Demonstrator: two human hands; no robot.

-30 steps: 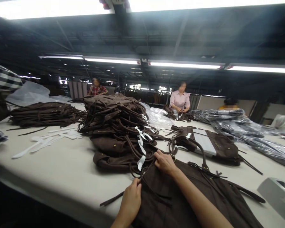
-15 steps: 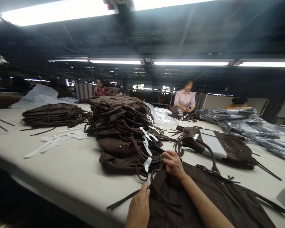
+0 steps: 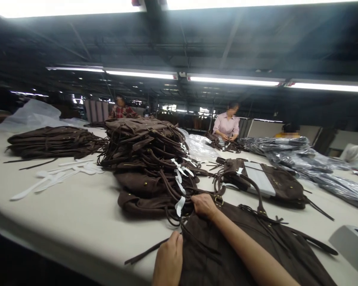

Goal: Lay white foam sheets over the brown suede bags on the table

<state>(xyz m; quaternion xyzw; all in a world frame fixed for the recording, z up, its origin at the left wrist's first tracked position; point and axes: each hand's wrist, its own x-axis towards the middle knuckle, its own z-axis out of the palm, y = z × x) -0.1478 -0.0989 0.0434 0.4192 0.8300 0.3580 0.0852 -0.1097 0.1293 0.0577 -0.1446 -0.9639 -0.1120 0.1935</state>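
A dark brown handbag (image 3: 232,246) lies in front of me, its handle and thin straps spread over it. My left hand (image 3: 168,258) is closed at the bag's near left edge, thumb against the fingers; a dark strap end sticks out to its left. Higher up, my right hand (image 3: 204,205) is closed on the bag's top corner, beside a brass buckle (image 3: 218,200). Its fingertips are partly hidden. Just beyond my hands rises a stack of similar brown bags (image 3: 143,139), with white toothed strips (image 3: 180,205) wrapped on their handles.
Loose white strips (image 3: 68,174) and a flatter bag pile (image 3: 53,143) lie to the left. On the right are a bag with a pale panel (image 3: 259,178), plastic-wrapped goods (image 3: 274,147) and a grey object (image 3: 352,246). A person in a pink shirt (image 3: 226,125) works across the table (image 3: 86,222).
My right hand has shifted slightly left and down along the bag's top, and the buckle beside it now shows. My left hand keeps its closed grip. The view has turned a little right.
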